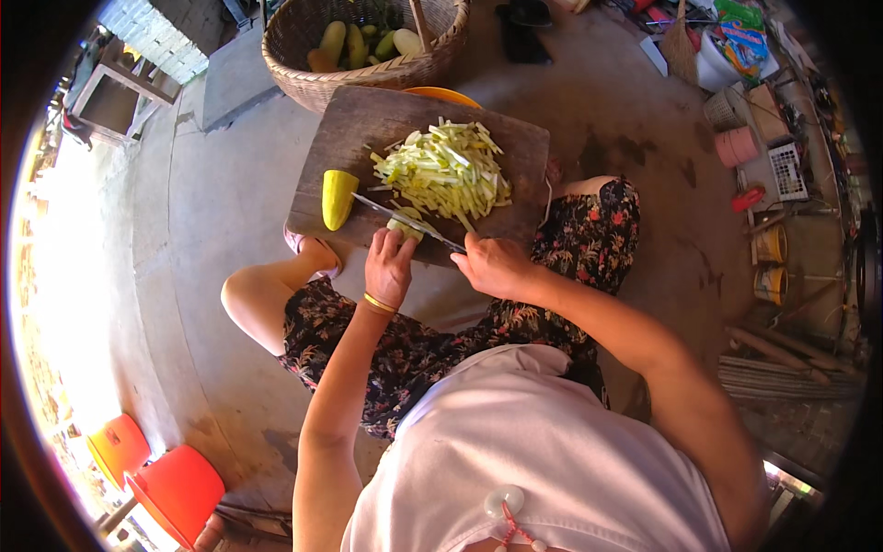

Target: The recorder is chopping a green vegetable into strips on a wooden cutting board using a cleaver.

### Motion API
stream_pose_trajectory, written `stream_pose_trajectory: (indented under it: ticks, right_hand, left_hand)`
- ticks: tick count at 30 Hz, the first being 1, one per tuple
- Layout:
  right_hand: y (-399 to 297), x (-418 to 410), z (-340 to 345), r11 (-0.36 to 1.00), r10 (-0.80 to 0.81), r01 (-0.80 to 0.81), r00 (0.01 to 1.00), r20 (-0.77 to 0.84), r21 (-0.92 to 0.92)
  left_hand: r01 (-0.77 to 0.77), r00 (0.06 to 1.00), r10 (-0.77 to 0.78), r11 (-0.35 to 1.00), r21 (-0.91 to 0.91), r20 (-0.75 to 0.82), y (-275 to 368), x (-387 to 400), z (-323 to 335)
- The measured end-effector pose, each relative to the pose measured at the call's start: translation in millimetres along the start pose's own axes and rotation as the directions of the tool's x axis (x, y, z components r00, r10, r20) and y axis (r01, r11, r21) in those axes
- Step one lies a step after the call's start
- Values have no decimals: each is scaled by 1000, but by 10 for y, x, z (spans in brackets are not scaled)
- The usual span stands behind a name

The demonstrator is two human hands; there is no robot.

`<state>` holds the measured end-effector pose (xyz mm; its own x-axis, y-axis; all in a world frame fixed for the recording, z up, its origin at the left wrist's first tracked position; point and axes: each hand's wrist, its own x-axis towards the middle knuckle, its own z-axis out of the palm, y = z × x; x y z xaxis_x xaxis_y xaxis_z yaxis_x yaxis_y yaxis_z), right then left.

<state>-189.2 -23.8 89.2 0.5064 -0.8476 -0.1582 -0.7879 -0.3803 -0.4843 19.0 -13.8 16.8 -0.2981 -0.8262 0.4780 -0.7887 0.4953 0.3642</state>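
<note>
A dark wooden cutting board (345, 131) lies before me at knee height. My right hand (493, 268) is closed round the handle of a kitchen knife (407, 219), whose blade points to the upper left. The fingertips of my left hand (388, 265) press on a pale green cut piece of vegetable (405, 229) beside the blade, near the board's near edge. A heap of pale green vegetable strips (448, 165) covers the board's middle and right. Left of the knife tip rests a yellow-green half of a cucumber-like vegetable (339, 200).
Beyond the board stands a woven basket (303, 83) of cucumber-like vegetables. The rim of an orange container (441, 94) shows behind the board. A red bucket (181, 491) and an orange bucket (121, 448) are at lower left. A straw broom (681, 52) and a pink container (736, 146) are at right.
</note>
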Motion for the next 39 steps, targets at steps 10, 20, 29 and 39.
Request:
stream_pose_trajectory:
  ticks: [10,20,29,39]
  right_hand:
    - [17,-126,-125,997,-57,59,997,-61,39]
    - [-52,30,47,998,-20,20,1000,-7,-51]
    - [-12,-121,-154,998,-48,47,999,6,47]
    - [-99,98,82,998,-45,46,999,16,-52]
  left_hand:
    - [17,1000,-17,1000,20,-1,-3,-16,33]
    - [22,1000,-22,1000,13,-16,33,-22,20]
    - [26,999,-26,1000,14,-20,27,-41,26]
    - [42,999,-42,999,-2,-30,55,-62,-6]
